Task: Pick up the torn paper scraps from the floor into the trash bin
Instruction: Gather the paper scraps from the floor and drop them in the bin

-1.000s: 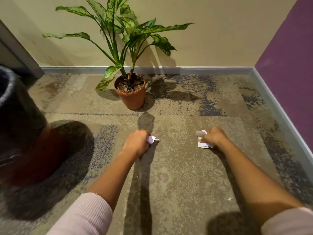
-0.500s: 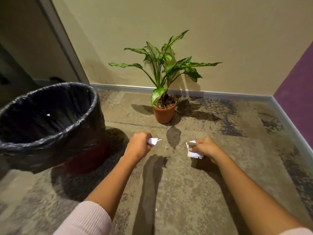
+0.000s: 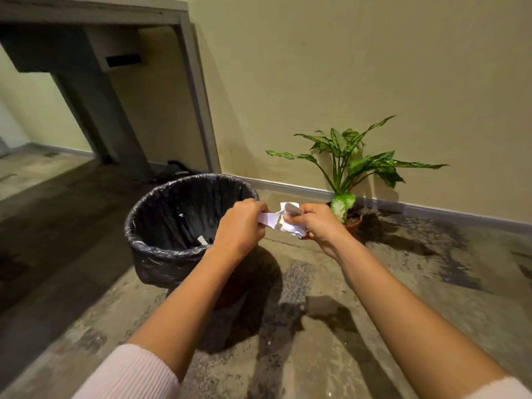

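Observation:
My left hand [image 3: 240,226] and my right hand [image 3: 318,223] are raised close together, each closed on white torn paper scraps [image 3: 280,220] that bunch between them. They hover just right of the trash bin [image 3: 144,246], a round bin lined with a black plastic bag, at about rim height. My left hand overlaps the bin's right rim. Inside the bin a few small white scraps [image 3: 202,240] lie on the liner.
A potted plant [image 3: 349,180] in a terracotta pot stands by the beige wall, right of my hands. A grey door frame [image 3: 198,90] and a dark opening are at the left. Mottled carpet [image 3: 316,341] covers the floor, with tiny white specks [image 3: 301,307] on it.
Both hands rose from the floor with their scraps and came together beside the bin. The view tilted up and left, bringing the bin and doorway into sight.

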The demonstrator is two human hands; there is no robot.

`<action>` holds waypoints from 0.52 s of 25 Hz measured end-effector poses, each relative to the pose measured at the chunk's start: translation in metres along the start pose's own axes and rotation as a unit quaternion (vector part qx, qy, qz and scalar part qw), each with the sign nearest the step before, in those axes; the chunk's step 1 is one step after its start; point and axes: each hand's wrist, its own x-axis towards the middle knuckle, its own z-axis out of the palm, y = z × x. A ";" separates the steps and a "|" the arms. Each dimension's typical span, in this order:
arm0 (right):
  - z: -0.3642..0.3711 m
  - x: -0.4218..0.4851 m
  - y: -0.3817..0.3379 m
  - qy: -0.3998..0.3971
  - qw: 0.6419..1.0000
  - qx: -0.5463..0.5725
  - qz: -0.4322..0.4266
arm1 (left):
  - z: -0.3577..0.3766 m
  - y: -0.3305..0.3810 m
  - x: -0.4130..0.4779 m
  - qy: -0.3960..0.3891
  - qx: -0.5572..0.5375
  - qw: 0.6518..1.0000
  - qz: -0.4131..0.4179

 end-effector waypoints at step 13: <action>0.142 0.034 -0.046 -0.011 0.998 -0.055 0.001 | -0.044 -0.106 -0.021 -0.018 0.049 0.981 -0.186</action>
